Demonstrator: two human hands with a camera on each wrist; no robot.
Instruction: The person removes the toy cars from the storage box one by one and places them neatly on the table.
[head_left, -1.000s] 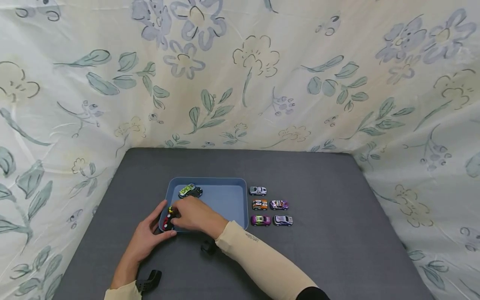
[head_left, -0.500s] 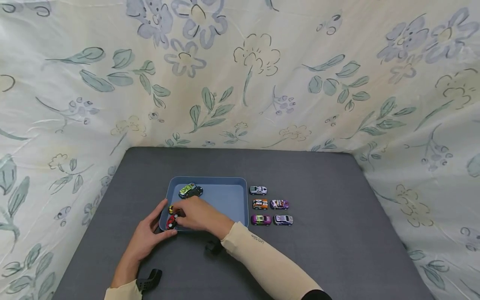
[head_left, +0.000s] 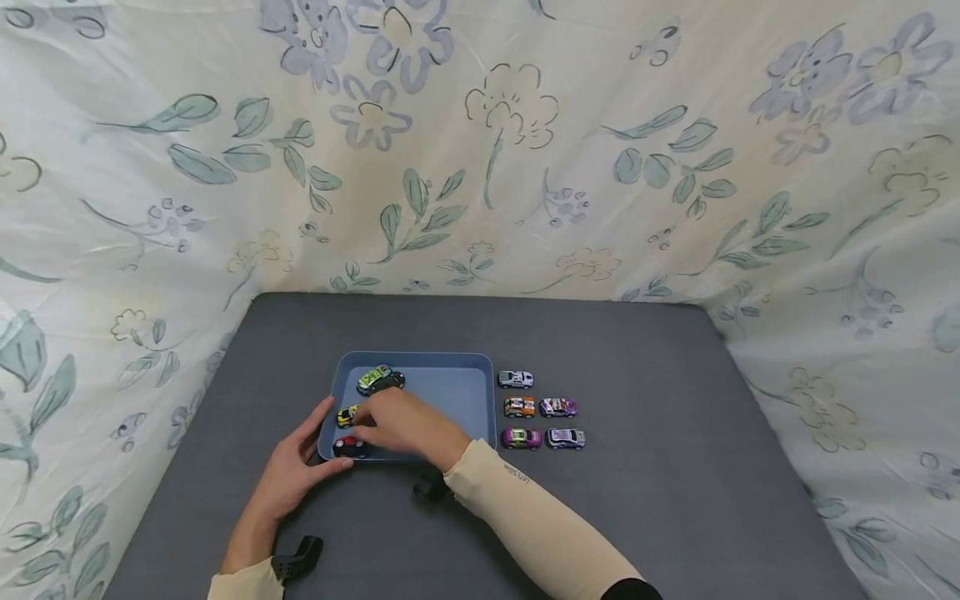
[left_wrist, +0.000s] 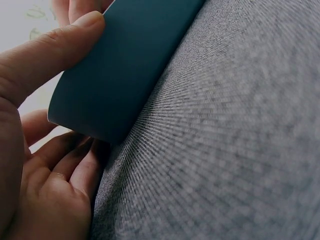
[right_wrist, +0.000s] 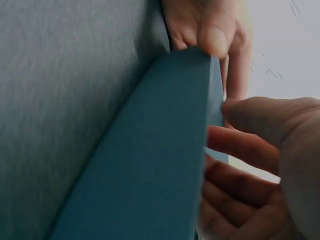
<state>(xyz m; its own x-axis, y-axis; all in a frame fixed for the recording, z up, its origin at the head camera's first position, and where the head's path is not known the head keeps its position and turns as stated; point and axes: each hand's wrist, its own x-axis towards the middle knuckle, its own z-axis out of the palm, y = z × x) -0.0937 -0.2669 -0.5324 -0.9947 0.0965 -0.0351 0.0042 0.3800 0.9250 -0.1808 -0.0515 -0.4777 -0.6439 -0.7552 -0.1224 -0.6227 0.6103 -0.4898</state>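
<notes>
My left hand [head_left: 288,475] grips the left near corner of a blue tray [head_left: 450,361], thumb on the near rim and fingers around the left side. In the left wrist view, the thumb presses the tray's outer wall [left_wrist: 115,75]. My right hand [head_left: 408,427] is inside the tray at its left part, fingers loosely bent and thumb apart from the index finger [right_wrist: 245,145]. Just left of its fingertips lie a yellow toy car [head_left: 347,416] and a red-and-black toy car [head_left: 349,447]. Behind it are a green toy car [head_left: 374,378] and a dark toy car [head_left: 390,381].
Right of the tray, several toy cars stand in rows: a silver one [head_left: 515,379], an orange one [head_left: 519,407], a purple one [head_left: 558,407], a magenta-green one [head_left: 521,438] and a silver-blue one [head_left: 566,438]. A floral curtain [head_left: 480,167] surrounds the grey table [head_left: 660,483].
The red-and-black car has turned from lengthwise to crosswise in the tray. My right hand has shifted slightly right, uncovering more of the yellow car. My left hand stays at the tray corner.
</notes>
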